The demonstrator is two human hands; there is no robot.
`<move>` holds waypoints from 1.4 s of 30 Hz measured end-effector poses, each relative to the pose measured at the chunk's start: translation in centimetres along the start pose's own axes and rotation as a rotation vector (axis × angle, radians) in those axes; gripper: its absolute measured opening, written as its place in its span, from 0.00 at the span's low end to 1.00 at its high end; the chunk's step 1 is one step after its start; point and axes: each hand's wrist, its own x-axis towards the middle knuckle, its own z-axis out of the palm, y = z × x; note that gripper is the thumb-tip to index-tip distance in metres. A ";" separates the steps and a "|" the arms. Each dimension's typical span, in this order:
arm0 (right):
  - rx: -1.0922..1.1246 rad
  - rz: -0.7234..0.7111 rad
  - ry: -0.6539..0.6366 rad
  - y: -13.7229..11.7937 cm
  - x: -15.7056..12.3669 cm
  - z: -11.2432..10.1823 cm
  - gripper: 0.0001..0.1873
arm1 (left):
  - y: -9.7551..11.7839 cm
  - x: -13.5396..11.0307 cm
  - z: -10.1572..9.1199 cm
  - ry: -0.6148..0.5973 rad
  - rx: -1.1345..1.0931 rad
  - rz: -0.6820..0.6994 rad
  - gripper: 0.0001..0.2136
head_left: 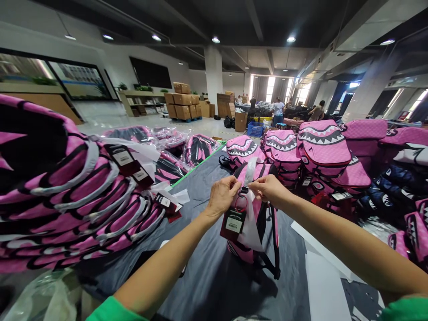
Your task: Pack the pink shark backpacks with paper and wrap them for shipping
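Observation:
A pink backpack (243, 255) with black straps stands upright on the dark-covered table in front of me. White wrapping (250, 168) covers its top handle. My left hand (223, 194) pinches at the lower left edge of this wrapping, thumb and fingers together. From the other side my right hand (266, 188) has its fingertips closed on the wrapping's lower right edge. Below them a dark red hang tag (233, 222) with a white label dangles from a red loop. A thin white sheet (250, 232) hangs beside the tag. My fingers partly hide the handle's base.
A tall stack of pink backpacks (76, 187) rises at left. Plastic-wrapped backpacks (199, 149) lie beyond the table's green edge. More pink backpacks with shark-teeth fronts (323, 142) are piled at right. White paper sheets (323, 285) lie near my right forearm. People work farther back.

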 end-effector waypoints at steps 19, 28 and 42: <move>-0.224 -0.088 -0.245 0.7 -1.2 -0.4 0.15 | -1.8 -4.2 2.3 0.094 -0.472 -0.197 0.17; -1.588 -1.002 -0.299 -0.9 0.8 -3.1 0.19 | -1.8 -3.5 3.2 0.265 -0.491 -0.268 0.10; -1.403 -0.880 -0.443 -1.4 3.8 -2.1 0.10 | 2.6 -4.9 2.2 0.263 0.323 0.010 0.06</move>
